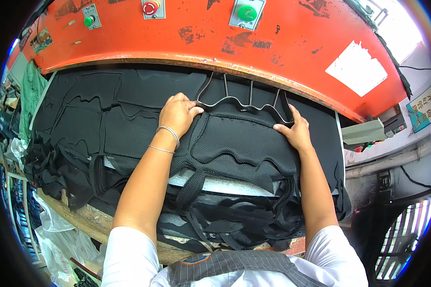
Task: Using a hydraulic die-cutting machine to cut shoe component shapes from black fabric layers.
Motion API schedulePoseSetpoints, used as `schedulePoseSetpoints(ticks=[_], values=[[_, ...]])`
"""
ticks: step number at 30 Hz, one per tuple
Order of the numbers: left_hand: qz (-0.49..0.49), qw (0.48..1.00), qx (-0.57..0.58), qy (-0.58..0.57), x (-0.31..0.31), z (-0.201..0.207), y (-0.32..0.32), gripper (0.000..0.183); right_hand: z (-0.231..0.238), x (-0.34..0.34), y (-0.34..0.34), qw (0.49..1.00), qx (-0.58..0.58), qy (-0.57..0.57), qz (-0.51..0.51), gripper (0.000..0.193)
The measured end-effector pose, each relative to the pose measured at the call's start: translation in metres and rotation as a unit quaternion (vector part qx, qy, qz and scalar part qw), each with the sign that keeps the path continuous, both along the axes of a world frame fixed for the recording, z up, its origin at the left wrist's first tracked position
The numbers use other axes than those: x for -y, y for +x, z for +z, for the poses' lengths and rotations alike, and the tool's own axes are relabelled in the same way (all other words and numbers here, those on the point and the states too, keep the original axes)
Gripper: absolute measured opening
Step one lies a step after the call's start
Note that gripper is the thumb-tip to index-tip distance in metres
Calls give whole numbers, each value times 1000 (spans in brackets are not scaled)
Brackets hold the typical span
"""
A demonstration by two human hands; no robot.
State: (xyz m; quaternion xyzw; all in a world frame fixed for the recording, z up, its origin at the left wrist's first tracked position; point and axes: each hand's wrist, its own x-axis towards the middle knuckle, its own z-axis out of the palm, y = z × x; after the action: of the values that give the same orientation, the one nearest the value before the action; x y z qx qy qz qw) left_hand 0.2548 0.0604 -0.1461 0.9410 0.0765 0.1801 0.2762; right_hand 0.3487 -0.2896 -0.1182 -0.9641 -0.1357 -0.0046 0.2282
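A metal cutting die point(231, 100) with a wavy front edge and several cross bars lies on the black mesh fabric point(244, 134), its far part running under the orange machine. My left hand point(178, 114) grips the die's left corner between thumb and fingers. At its right corner, my right hand point(295, 129) is closed on it in the same way. Just nearer than the die, a wavy-edged cut piece sits in the fabric, outlined by its cut lines. More cut outlines run across the fabric to the left. The die's far side is hidden beneath the machine.
The orange machine beam point(215, 43) spans the far side, carrying green buttons point(247, 13) and a red knob point(151, 7). Black offcut strips point(234, 220) pile along the near wooden edge point(81, 217). Plastic bags point(62, 244) are at lower left; a pipe point(388, 160) runs along the right.
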Motion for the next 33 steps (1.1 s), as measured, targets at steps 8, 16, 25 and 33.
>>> schedulePoseSetpoints(ticks=[8,16,25,33], values=[[6,1000,-20,-16,-4,0,3,24,0,-1,0,1000,1,0,-4,96],[45,997,-61,-22,2,7,11,24,-7,1,14,1000,8,23,6,92],[-27,985,-13,-168,-42,3,15,33,12,-11,14,1000,-3,5,-28,90],[310,914,246,-90,-258,70,15,78,130,-152,-5,969,130,171,124,57]])
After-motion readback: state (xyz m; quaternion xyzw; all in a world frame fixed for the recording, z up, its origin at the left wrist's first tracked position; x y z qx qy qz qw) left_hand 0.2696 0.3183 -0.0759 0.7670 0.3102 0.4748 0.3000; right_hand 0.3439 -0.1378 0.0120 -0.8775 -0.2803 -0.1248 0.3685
